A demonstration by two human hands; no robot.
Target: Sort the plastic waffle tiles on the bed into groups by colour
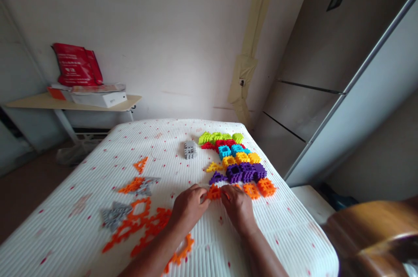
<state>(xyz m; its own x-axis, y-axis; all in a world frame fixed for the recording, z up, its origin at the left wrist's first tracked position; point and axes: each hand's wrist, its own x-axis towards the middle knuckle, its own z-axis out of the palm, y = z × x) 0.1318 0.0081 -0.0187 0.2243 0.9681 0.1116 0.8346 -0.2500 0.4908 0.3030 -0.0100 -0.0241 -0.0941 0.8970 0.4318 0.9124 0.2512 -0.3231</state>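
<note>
2 hands (189,207), 3 orange cube blocks (251,190), 3 purple (246,172), 3 yellow (241,158), 1 grey (190,150).

Head camera looks forward and down over the bed (137,137), close.

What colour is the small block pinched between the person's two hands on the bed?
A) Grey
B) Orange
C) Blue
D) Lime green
B: the block held between the left hand and right hand is orange, like the two orange blocks lying beside it at the near end of the coloured rows.
</note>
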